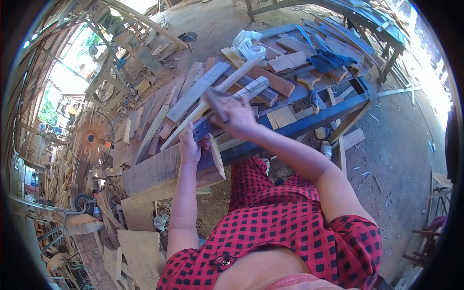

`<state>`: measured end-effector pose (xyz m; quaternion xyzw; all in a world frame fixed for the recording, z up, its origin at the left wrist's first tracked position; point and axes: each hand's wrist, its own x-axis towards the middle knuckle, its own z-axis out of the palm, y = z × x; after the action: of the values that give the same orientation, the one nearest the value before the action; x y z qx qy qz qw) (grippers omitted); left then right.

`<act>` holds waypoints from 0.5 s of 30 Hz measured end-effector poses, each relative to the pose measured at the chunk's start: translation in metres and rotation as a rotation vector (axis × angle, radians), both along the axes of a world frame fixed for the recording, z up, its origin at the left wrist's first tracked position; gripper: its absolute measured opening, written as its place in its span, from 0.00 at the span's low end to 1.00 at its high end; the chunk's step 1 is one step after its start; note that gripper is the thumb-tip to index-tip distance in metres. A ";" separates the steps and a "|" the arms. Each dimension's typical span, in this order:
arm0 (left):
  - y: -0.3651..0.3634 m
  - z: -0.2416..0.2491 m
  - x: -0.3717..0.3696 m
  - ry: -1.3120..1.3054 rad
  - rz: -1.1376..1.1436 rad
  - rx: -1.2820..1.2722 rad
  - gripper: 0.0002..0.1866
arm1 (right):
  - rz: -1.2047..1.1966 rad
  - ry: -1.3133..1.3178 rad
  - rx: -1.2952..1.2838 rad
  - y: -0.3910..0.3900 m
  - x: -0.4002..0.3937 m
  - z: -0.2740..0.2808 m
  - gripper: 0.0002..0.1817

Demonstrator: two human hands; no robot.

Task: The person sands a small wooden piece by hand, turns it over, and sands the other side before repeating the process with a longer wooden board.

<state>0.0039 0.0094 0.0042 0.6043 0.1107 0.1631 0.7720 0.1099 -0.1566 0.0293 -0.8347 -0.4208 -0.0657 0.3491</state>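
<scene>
My left hand (191,146) is closed around a small dark grey block (202,128), held upright above the near end of a thick timber beam (159,169). My right hand (238,117), smeared by motion, grips a dark brown bar-shaped piece (216,107) just above and to the right of that block. What kind of tool or part the bar is, I cannot tell. Beyond my hands lie a long pale wood strip (239,73) and a round, pale, banded piece (254,87).
Planks (198,92) lie heaped over the workbench (316,116). A paintbrush (312,92), a blue cloth (331,60) and a clear plastic bag (249,44) rest among them. A fan (91,138) stands at left. Offcuts litter the floor (396,145).
</scene>
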 end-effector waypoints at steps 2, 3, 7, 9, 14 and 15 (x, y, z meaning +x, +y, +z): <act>-0.003 -0.002 0.003 -0.015 0.067 -0.042 0.27 | 0.130 -0.103 0.102 0.018 -0.027 -0.007 0.35; -0.007 -0.003 0.005 -0.036 0.136 -0.087 0.29 | 0.181 -0.082 0.103 0.023 -0.035 -0.009 0.34; 0.000 -0.004 0.000 0.026 0.023 0.012 0.30 | 0.260 -0.096 0.115 0.019 -0.021 -0.015 0.33; -0.001 -0.002 -0.001 0.011 0.024 0.017 0.30 | 0.145 -0.055 0.020 0.005 0.000 -0.018 0.31; -0.007 0.006 -0.001 -0.008 0.022 0.001 0.29 | -0.135 0.096 -0.106 -0.027 0.084 -0.040 0.37; -0.007 0.006 -0.001 -0.005 0.017 0.019 0.29 | -0.137 0.096 -0.105 -0.034 0.098 -0.044 0.37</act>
<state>0.0027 0.0019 0.0105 0.6102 0.1125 0.1723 0.7651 0.2082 -0.1904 -0.0149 -0.8809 -0.3483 -0.0273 0.3194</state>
